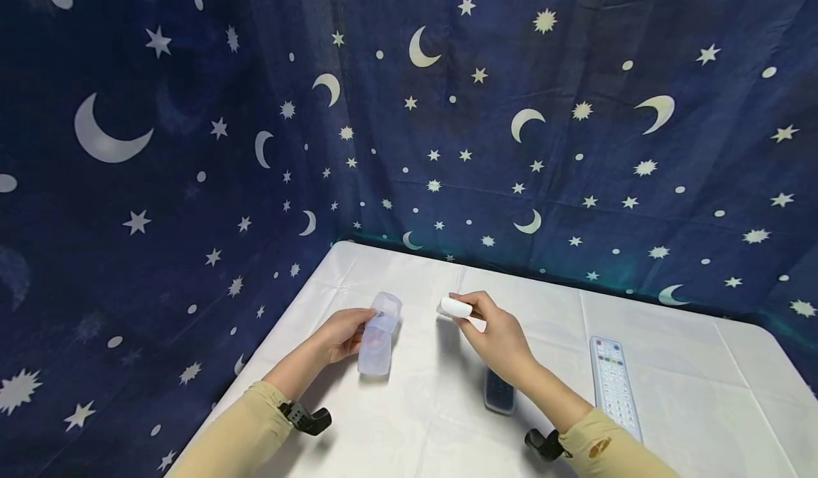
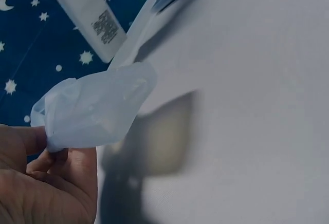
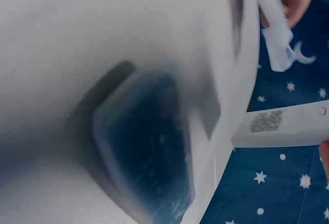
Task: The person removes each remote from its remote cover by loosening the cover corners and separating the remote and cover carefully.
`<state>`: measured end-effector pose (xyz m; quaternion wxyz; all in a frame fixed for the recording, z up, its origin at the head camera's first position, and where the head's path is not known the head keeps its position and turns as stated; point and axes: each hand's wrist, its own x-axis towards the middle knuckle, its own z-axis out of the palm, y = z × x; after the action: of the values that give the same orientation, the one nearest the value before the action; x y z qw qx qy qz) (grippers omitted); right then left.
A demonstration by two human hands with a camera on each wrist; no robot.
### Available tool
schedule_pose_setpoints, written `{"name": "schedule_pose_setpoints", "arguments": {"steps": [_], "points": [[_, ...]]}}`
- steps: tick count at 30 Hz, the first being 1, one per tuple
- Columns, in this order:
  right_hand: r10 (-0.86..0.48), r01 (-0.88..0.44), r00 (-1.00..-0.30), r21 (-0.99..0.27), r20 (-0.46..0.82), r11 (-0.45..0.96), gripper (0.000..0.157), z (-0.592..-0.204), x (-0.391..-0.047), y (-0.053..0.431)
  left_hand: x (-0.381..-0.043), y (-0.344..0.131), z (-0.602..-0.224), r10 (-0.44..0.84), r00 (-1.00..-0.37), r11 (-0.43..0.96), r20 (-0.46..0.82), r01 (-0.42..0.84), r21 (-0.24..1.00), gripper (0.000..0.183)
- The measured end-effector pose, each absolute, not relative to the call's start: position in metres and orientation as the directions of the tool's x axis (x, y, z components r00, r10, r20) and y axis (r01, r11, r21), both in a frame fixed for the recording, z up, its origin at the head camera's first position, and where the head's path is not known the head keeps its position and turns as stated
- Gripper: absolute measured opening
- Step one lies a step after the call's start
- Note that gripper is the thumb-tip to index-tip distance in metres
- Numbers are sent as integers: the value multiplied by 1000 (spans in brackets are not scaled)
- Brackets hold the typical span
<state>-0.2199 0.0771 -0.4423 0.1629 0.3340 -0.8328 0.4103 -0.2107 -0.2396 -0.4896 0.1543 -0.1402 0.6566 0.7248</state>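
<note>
My left hand (image 1: pixel 345 334) pinches a translucent, soft remote cover (image 1: pixel 375 350) between thumb and fingers. The cover droops over the table, bent at its middle, and looks hollow in the left wrist view. To its right, my right hand (image 1: pixel 498 336) grips a slim white remote control (image 1: pixel 456 307) by its side, above the table. That remote shows its back with a small printed square code in both wrist views. A gap separates the remote from the cover.
Beneath my right forearm lies a dark remote (image 1: pixel 499 391) in a clear cover. Farther right, a white remote (image 1: pixel 616 386) with coloured buttons lies in a bluish cover. A white cloth covers the table (image 1: pixel 434 421); a dark blue star-and-moon curtain (image 1: pixel 473 123) hangs behind and to the left.
</note>
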Motion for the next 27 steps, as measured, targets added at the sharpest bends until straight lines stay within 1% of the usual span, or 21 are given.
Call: {"name": "schedule_pose_setpoints", "arguments": {"steps": [2, 4, 7, 10, 12, 16, 22, 27], "points": [[-479, -767, -637, -432, 604, 475, 51, -446, -218, 75, -213, -244, -489, 44, -908, -90, -417, -419, 904, 47], [-540, -828, -541, -298, 644, 475, 58, -448, -216, 72, -216, -247, -488, 43, -903, -76, -428, -430, 899, 46], [-635, -895, -403, -138, 659, 425, 59, -454, -215, 68, -221, -252, -487, 25, -892, -52, -452, -452, 890, 46], [-701, -929, -310, -48, 642, 367, 55, -460, -213, 62, -226, -255, -486, 10, -882, -42, -472, -472, 881, 46], [-726, -939, -274, -11, 631, 345, 54, -465, -211, 59, -229, -257, -487, 8, -877, -43, -481, -481, 876, 45], [-749, -947, -229, 36, 622, 319, 51, -473, -209, 52, -235, -258, -488, 7, -868, -27, -496, -496, 868, 42], [-768, -944, -202, 88, 607, 317, 43, -481, -208, 44, -242, -258, -491, 6, -866, -16, -500, -500, 866, 38], [-789, -936, -194, 129, 583, 326, 45, -487, -207, 42, -245, -257, -493, -18, -870, 16, -493, -493, 870, 36]]}}
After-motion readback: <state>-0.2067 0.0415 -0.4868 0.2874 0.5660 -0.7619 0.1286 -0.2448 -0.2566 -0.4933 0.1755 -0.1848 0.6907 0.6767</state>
